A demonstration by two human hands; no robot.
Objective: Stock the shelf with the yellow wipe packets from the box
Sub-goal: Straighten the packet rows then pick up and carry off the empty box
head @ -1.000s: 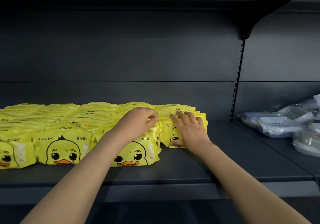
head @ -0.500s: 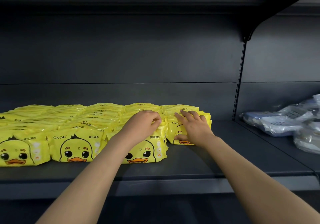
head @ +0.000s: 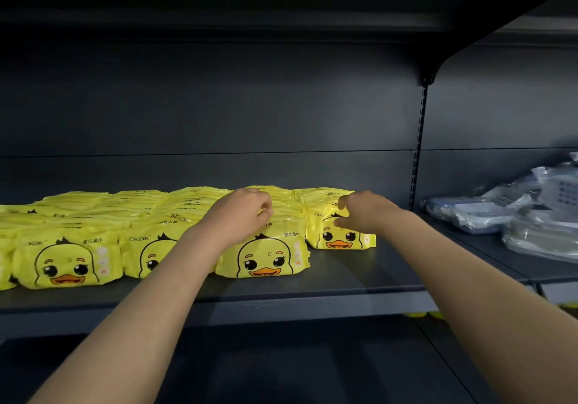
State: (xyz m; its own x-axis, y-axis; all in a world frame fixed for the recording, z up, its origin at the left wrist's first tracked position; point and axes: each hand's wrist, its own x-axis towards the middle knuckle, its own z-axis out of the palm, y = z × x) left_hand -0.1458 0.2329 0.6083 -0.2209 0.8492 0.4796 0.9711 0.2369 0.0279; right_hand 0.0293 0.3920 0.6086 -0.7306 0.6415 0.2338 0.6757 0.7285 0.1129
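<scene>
Shelf: your dark shelf [head: 344, 281] runs across the middle of the frame, its front lip just above your forearms.
Yellow wipe packets: the yellow wipe packets [head: 103, 216] fill the left and centre of the shelf in tight rows standing on edge, duck faces toward you.
Front packet: the front packet [head: 266, 261] stands at centre frame, nearest the shelf lip, directly below your left hand.
End packet: the end packet [head: 341, 235] closes the right end of the rows, a little right of centre and set further back than the front packet.
Left hand: your left hand [head: 240, 216] sits on top of the rows just above the front packet, fingers curled down onto the packet tops; you cannot tell whether it pinches one or only presses on them.
Right hand: your right hand [head: 366, 210] is just right of the left one, over the end packet, fingers bent toward its top edge and thumb low against its face; the grip itself is blurred, so you cannot tell whether it closes on the packet.
Gap: your two hands are near each other but apart, with packet tops between them.
Bagged goods: clear bagged goods [head: 516, 213] lie in the next bay at right of frame, well apart from your hands.
</scene>
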